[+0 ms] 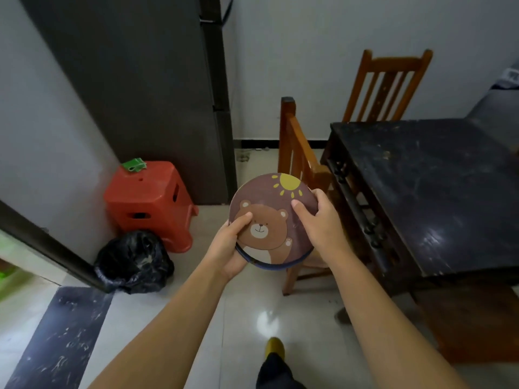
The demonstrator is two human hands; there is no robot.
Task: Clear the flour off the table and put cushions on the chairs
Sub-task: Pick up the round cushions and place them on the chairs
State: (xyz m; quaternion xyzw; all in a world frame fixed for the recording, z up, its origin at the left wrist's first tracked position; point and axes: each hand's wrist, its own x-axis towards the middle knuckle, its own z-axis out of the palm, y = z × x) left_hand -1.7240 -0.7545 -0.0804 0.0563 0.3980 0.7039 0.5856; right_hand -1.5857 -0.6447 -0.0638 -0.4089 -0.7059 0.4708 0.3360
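Note:
A round brown cushion printed with a bear and a yellow sun is held up in front of me, above the seat of the near wooden chair. My left hand grips its lower left edge, thumb on the bear's face. My right hand grips its right edge, thumb on top. A dark blue rim shows under the cushion's lower edge. The dark table stands to the right, its top dusted with faint white marks. A second wooden chair stands behind the table by the wall.
A red plastic stool with a green clip on it stands left, next to a black rubbish bag. A tall dark fridge rises behind. Tiled floor lies below, with my foot on it.

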